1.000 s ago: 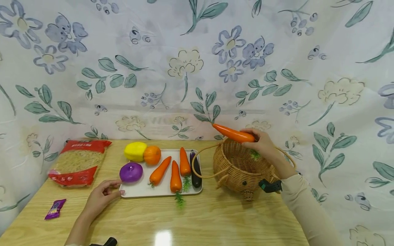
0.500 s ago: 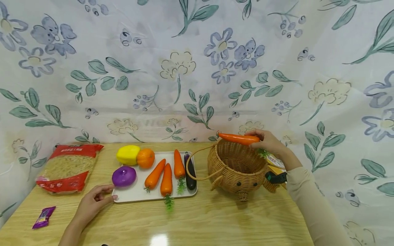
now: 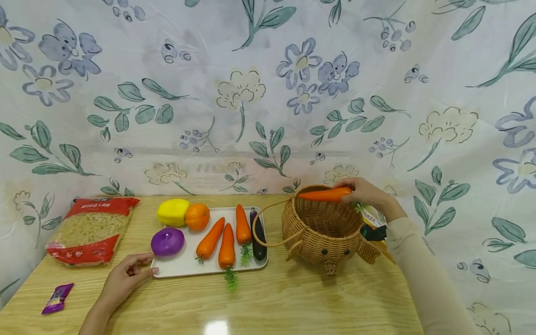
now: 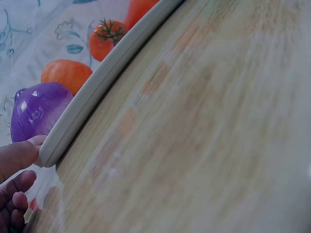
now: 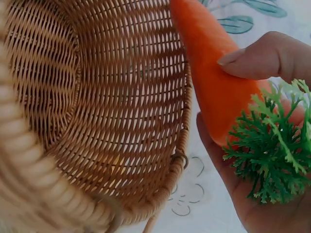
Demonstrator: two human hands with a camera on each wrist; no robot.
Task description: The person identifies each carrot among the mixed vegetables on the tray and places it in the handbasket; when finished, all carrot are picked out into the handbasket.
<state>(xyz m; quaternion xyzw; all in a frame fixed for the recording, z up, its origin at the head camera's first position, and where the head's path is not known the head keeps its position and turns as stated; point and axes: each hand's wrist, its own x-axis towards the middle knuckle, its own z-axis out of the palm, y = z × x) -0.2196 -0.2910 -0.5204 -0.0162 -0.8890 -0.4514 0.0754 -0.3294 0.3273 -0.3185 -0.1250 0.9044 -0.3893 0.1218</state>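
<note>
My right hand [image 3: 365, 194] grips an orange toy carrot [image 3: 321, 195] by its thick end, with the tip pointing left. The carrot lies across the mouth of the animal-shaped wicker basket [image 3: 310, 242]. In the right wrist view, the thumb presses the carrot [image 5: 206, 58], its green leaves [image 5: 269, 150] lie over the palm, and the basket wall [image 5: 126, 97] is alongside. My left hand [image 3: 121, 281] touches the near left corner of the white tray [image 3: 184, 266], thumb on the rim [image 4: 73, 119] and the other fingers loosely bent. Closest to it is a purple onion [image 3: 167, 242].
The tray also bears three carrots [image 3: 226, 249], an eggplant [image 3: 258, 237], an orange [image 3: 197, 217] and a yellow fruit [image 3: 173, 212]. A red noodle bag [image 3: 92, 230] and a purple packet [image 3: 57, 298] lie left. A yellow package [image 3: 378, 242] is partly hidden behind the basket.
My right hand has lowered the carrot from above the basket's rim to its mouth, turning it more level. The left hand stays at the tray corner. The head view has shifted slightly.
</note>
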